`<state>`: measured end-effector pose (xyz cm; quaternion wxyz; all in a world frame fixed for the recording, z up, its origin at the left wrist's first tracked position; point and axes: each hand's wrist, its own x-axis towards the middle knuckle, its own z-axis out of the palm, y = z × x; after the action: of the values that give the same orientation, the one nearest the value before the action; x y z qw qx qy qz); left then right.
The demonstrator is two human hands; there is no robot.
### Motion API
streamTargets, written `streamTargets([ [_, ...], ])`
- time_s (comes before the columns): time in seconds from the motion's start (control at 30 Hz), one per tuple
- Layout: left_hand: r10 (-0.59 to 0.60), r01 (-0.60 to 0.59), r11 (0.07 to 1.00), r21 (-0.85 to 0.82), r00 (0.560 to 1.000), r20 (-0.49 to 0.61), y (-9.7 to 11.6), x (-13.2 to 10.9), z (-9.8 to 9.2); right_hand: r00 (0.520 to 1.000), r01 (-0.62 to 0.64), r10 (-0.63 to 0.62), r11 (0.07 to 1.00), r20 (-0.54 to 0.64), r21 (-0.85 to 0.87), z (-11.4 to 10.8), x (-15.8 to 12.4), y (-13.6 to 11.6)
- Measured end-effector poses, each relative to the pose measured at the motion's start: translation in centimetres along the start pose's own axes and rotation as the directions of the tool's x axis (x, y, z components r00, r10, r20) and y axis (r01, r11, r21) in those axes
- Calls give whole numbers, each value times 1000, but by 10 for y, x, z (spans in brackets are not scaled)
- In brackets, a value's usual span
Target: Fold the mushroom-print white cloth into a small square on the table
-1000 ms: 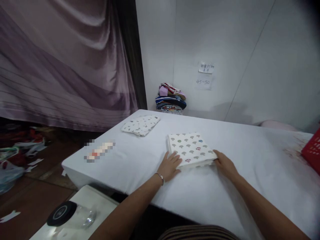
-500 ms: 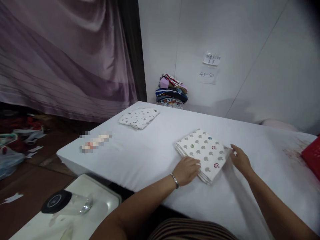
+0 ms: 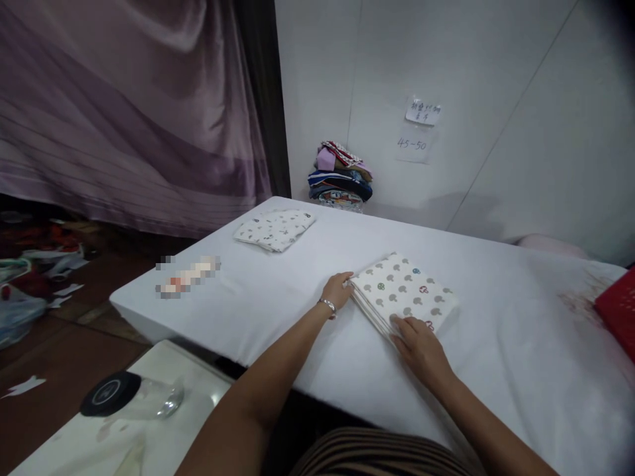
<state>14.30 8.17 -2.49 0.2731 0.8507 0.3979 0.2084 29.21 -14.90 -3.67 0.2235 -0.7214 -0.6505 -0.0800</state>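
Note:
A folded white cloth (image 3: 397, 291) printed with grey mushrooms and a few coloured ones lies in several layers on the white-covered table. At its left corner, my left hand (image 3: 338, 291), with a silver bracelet at the wrist, pinches the layered edge. My right hand (image 3: 421, 347) is closed on the near edge, its fingers over the top and the thumb at the side of the layers. Farther left on the table lies another folded white cloth (image 3: 276, 230) with a small dark print; neither hand touches it.
A pixelated item (image 3: 187, 277) lies on the table's left part. Below it, a pale surface (image 3: 198, 377) holds a clear jar with a black lid (image 3: 112, 393). Folded textiles (image 3: 340, 175) are stacked by the wall. A red object (image 3: 618, 307) is at the right edge.
My left hand has moved from the near edge away to the cloth's left corner. My right hand has left the right corner and come leftward to the near edge. The cloth stays nearly in place.

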Motion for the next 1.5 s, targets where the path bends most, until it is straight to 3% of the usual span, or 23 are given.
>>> streamTargets([
  [0.2, 18, -19, 994, 104, 1000, 12, 8, 3, 2, 1000, 0, 3, 990, 21, -143, 2, 5, -6],
  [0.33, 205, -210, 948, 237, 978, 46, 12, 0, 0, 999, 28, -17, 974, 50, -227, 1, 4, -10],
  [0.5, 416, -443, 825, 351, 896, 154, 11, 5, -3, 999, 24, -15, 978, 48, -208, -5, 3, -9],
  [0.73, 380, -385, 866, 321, 921, 80, 6, 0, 1, 992, 81, -58, 972, 110, -220, -11, -1, -14],
  [1.07, 300, -302, 933, 197, 953, 38, 1, -1, -1, 992, 97, -80, 979, 101, -179, 1, -12, -21],
  [1.3, 225, -224, 966, 131, 974, 11, -8, -4, -7, 994, 35, -24, 994, 104, -107, 6, -14, -20],
  [1.4, 150, -145, 980, 134, 988, -24, -1, -2, -7, 995, 66, -55, 989, 84, -134, 8, -15, -21],
  [1.5, 171, -163, 975, 149, 984, -45, 21, -1, -4, 995, 99, -92, 975, 42, -198, 10, -14, -24],
])
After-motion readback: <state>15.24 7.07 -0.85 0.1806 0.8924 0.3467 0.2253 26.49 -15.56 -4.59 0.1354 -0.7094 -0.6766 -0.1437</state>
